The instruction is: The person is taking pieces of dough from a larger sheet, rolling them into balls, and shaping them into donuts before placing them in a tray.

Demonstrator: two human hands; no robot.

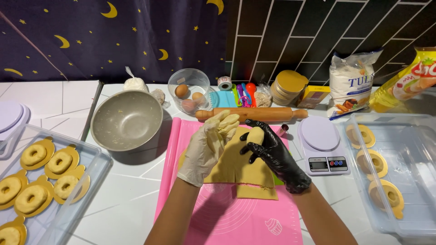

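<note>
Left hand (pixel 210 147) in a pale glove, raised over the mat with fingers bunched and dough stuck to the tips, gripping nothing that can be made out. Right hand (pixel 272 156) in a black glove, closed around a small lump of dough (pixel 256 134), just right of the left hand. Beneath both, a flat rolled sheet of yellow dough (pixel 245 174), cut into strips, lying on a pink silicone mat (pixel 254 218). At the far edge of the mat, a wooden rolling pin (pixel 254 113); beside its right end, a small round cutter (pixel 283 130). To the right, a white kitchen scale (pixel 323 145), then a clear plastic tray (pixel 408 168) holding ring-shaped doughnuts on gold cards. To the left, an empty metal mixing bowl (pixel 127 119), and nearer, another clear tray (pixel 68 204) with more doughnut rings on gold cards. Farther back, a clear bowl of eggs (pixel 190 90), a stack of gold discs (pixel 289 86), a bag of flour (pixel 352 81).
</note>
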